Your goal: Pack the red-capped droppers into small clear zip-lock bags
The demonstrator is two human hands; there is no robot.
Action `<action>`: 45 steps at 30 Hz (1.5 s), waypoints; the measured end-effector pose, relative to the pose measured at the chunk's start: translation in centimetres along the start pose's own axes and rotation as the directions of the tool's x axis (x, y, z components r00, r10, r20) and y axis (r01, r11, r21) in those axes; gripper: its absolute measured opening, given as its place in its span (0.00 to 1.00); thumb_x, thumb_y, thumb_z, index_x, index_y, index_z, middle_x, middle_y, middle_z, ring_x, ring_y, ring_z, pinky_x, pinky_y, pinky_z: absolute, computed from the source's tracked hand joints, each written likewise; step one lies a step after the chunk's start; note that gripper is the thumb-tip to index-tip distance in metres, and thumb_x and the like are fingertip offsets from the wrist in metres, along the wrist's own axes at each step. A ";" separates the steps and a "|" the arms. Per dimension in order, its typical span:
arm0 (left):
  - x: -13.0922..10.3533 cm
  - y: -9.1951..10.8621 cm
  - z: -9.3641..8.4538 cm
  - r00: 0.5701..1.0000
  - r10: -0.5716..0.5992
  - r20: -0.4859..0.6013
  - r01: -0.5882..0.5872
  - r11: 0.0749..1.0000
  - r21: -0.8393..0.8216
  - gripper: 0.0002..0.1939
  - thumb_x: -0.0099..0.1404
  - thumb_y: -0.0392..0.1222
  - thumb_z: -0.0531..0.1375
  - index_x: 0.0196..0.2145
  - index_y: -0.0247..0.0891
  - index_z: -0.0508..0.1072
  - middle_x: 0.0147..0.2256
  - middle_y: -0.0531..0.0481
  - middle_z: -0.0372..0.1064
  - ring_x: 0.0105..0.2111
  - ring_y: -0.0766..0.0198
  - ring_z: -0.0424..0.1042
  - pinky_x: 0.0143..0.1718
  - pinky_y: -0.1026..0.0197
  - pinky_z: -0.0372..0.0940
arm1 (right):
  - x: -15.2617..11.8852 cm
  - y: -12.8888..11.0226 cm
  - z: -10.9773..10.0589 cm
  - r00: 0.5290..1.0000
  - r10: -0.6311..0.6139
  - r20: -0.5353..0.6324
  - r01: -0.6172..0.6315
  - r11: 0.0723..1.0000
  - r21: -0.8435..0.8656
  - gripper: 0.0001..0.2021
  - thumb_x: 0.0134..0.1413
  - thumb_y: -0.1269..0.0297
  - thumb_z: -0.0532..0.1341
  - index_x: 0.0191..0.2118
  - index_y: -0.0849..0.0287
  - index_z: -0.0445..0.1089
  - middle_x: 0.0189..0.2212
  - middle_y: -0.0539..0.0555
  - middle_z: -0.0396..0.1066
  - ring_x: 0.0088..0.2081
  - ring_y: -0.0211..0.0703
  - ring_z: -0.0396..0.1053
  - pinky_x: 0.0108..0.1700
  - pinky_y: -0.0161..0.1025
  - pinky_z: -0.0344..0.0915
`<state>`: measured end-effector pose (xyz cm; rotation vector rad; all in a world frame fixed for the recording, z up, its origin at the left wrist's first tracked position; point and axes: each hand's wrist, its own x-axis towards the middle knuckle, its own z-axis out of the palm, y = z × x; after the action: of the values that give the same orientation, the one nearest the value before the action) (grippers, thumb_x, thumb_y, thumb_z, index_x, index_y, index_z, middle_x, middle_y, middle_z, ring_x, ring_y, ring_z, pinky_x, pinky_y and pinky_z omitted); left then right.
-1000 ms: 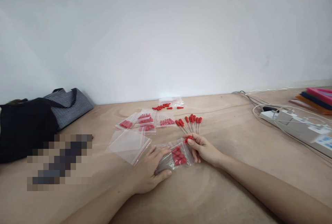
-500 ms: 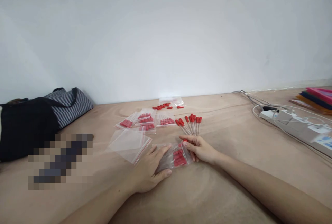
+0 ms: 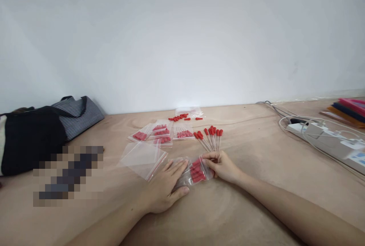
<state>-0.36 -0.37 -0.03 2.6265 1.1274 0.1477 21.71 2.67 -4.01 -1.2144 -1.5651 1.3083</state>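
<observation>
A clear zip bag (image 3: 186, 179) lies on the table, with several red-bulbed droppers (image 3: 197, 170) inside, bulbs toward its right-hand opening. My left hand (image 3: 168, 185) rests flat on the bag's left part, fingers stretched out. At the red-striped mouth edge, my right hand (image 3: 221, 165) pinches the bag between thumb and forefinger; its other fingers are curled partly out of sight. Just beyond that hand, several loose droppers (image 3: 211, 139) fan out, red bulbs pointing away from me. Flat zip bags without contents (image 3: 139, 158) lie left of my left hand.
Filled zip bags (image 3: 159, 134) lie behind the flat ones. Loose red bulbs (image 3: 179, 117) and a bag of clear tubes (image 3: 188, 111) are near the wall. A black and striped cloth bag (image 3: 34, 135) stands left; a power strip (image 3: 322, 135) with cables and coloured folders (image 3: 348, 111) are right.
The red bulb at my right fingertips has gone into the bag beside the others. My right hand now pinches the bag's mouth edge. My left hand has stayed almost in place.
</observation>
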 end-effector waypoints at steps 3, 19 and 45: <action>0.0 0.0 0.0 1.000 0.015 0.005 -0.015 1.000 0.002 0.32 0.64 0.50 0.49 0.61 0.43 0.39 0.60 0.49 0.43 0.58 0.51 0.43 0.56 0.45 0.43 | 0.2 0.1 0.1 1.000 -0.019 -0.016 0.019 1.000 -0.001 0.13 0.44 0.56 0.58 0.30 0.61 0.71 0.16 0.48 0.65 0.13 0.30 0.56 0.13 0.29 0.53; 0.2 -0.2 0.0 0.995 0.093 0.031 -0.095 0.992 0.078 0.24 0.66 0.47 0.48 0.58 0.53 0.46 0.61 0.50 0.38 0.59 0.53 0.41 0.55 0.40 0.39 | 1.6 -0.3 -0.9 0.993 -0.022 0.114 0.034 0.994 -0.104 0.11 0.43 0.59 0.60 0.30 0.62 0.69 0.18 0.48 0.66 0.16 0.31 0.59 0.18 0.31 0.57; 0.8 -1.3 1.9 0.883 0.182 -0.432 -0.236 0.969 -0.073 0.14 0.57 0.37 0.58 0.42 0.39 0.68 0.42 0.45 0.65 0.41 0.56 0.66 0.42 0.53 0.63 | -1.6 -1.2 -0.5 0.967 -0.254 -0.023 0.221 0.879 -0.423 0.08 0.47 0.71 0.54 0.37 0.60 0.61 0.20 0.47 0.63 0.20 0.34 0.60 0.23 0.31 0.54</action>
<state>-0.34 0.68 -2.30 2.6657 0.9057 0.8419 22.35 1.27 -2.74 -1.2554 -1.9313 0.7784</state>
